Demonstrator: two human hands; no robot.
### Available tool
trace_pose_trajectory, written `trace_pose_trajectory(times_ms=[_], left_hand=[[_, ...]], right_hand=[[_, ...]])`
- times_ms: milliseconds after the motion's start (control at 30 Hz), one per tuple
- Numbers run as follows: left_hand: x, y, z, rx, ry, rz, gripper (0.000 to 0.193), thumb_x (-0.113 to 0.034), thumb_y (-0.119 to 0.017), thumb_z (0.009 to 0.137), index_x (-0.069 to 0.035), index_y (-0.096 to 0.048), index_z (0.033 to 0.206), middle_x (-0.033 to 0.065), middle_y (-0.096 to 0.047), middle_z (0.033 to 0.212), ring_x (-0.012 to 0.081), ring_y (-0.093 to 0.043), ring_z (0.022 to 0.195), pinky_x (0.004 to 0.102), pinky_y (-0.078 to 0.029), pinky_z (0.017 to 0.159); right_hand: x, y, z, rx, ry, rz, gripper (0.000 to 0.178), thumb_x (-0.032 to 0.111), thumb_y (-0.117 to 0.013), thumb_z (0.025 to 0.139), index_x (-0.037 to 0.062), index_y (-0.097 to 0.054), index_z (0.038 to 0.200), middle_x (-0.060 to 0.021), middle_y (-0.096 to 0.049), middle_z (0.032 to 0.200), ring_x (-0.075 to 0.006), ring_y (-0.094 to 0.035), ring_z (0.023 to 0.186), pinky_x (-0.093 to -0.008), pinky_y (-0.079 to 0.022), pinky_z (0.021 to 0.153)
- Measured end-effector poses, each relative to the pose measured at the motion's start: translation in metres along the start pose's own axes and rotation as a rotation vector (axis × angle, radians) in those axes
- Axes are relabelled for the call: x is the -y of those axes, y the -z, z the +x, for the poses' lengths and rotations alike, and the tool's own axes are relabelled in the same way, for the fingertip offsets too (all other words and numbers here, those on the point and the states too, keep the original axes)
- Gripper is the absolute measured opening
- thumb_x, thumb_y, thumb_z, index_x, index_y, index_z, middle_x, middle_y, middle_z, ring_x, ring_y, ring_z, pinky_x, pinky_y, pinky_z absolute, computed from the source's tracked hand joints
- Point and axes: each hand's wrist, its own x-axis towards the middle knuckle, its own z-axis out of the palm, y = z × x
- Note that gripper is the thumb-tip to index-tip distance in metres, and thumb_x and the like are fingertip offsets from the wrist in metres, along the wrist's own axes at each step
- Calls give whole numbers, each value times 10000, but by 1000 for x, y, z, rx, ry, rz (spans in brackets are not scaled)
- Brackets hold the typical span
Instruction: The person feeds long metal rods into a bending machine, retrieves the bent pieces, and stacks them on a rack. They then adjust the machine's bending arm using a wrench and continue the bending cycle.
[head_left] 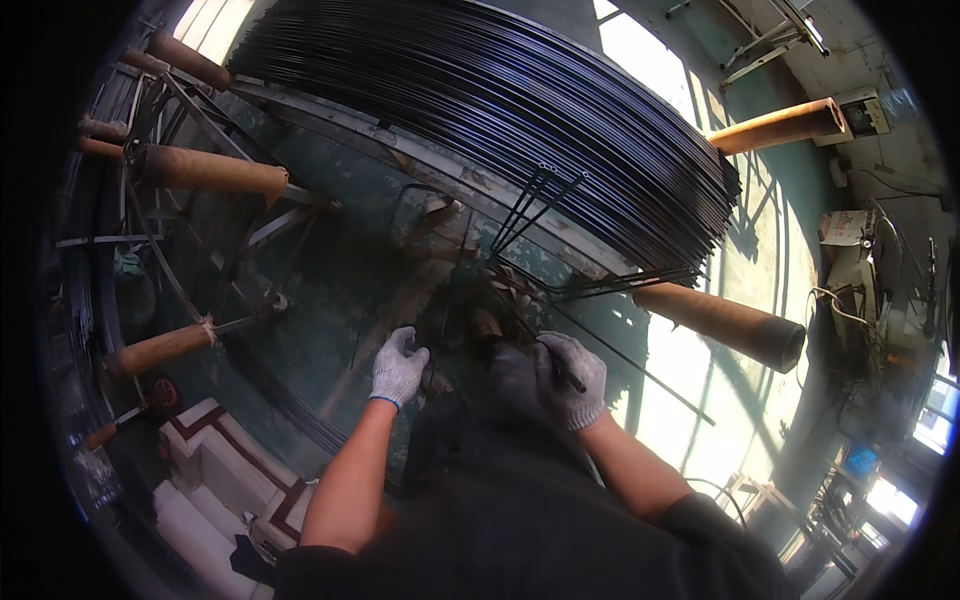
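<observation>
My left hand [398,368], in a white knit glove with a blue cuff edge, hangs in front of my body at left of centre. Its fingers are loosely curled, with a gap to the thumb and nothing visible between them. My right hand [573,382], gloved alike, is closed around a dark rod [571,371] whose blunt end sticks out toward me. Farther off, several thin black rods with small ringed ends [540,192] stand slanting against a long stack of straight black rods [480,100]. More thin rods [625,284] lie crosswise by the stack's near right corner.
Rust-brown cylindrical posts [720,322] jut out around the rack, several of them on the left. A metal rail [470,190] runs under the stack. At lower left stands a pale boxy object with dark red trim [225,460]. Machinery [850,265] lines the right wall.
</observation>
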Motion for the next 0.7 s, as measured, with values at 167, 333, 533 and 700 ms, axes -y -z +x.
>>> trace_pose_trajectory(times_ms=[167, 333, 533, 700], left_hand=[[9, -1, -43, -131, -81, 9, 648, -183, -870, 966, -19, -669, 1560, 206, -753, 1479, 357, -757, 1278, 458, -595, 1138], [56, 4, -120, -328, -391, 113, 626, -135, -884, 961, -71, -689, 1552, 208, -681, 1589, 366, -683, 1427, 459, -546, 1226], [163, 23, -260, -581, -419, -139, 215, -82, -828, 997, -85, -802, 1210, 122, -826, 1198, 307, -782, 1125, 454, -627, 992], [237, 51, -415, -773, -181, -784, 123, -137, -802, 1098, -54, -769, 1013, -45, -684, 847, 53, -609, 821, 274, -491, 751]], right_hand=[[78, 71, 29, 81, 92, 83, 133, 16, -821, 979, 36, -790, 1107, -206, -817, 987, -422, -813, 840, -451, -654, 741], [190, 114, 21, 156, 368, 459, 75, 28, -759, 1080, -20, -743, 1135, -133, -807, 908, -202, -795, 761, -344, -638, 681], [345, 101, -27, 168, 656, 820, 343, 242, -607, 1226, -75, -713, 1304, -149, -812, 909, -137, -741, 624, -257, -586, 545], [425, 19, -75, 471, 798, 1163, 436, 262, -688, 1195, -66, -674, 1482, -197, -828, 1269, -217, -841, 958, -335, -694, 855]])
